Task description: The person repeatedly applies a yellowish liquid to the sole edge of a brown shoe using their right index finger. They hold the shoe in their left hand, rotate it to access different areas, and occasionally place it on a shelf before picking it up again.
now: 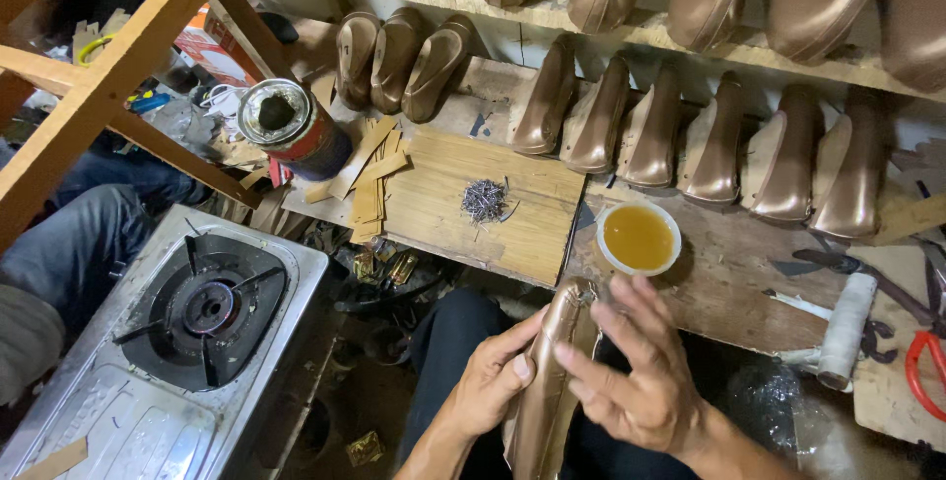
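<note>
**Two hands on one bronze shoe upper**

Two hands meet over the person's lap, both on a single bronze shoe upper pulled over a last. The left hand is closed around its side, thumb laid along the leather, so the piece stands nearly upright and steady. The right hand is half open, fingers spread and slightly blurred, its fingertips touching the upper's front face; it grips nothing, and seems to be pressing or smoothing the leather.

Just beyond the right hand, on the wooden table, sits a small white bowl of amber liquid, probably glue, close enough to dip into without leaning. Further out from the left hand lies a pile of small nails on a lighter board, beside loose card strips and an open tin. To the far side of the right hand are a white-wrapped tool handle and red-handled pliers.

Beyond the hands, rows of matching bronze uppers stand on the table and on the shelf above, presumably parked there between steps. Well off to the left hand's side is a steel gas burner, unlit, with another person's jeans-clad leg next to it.
</note>
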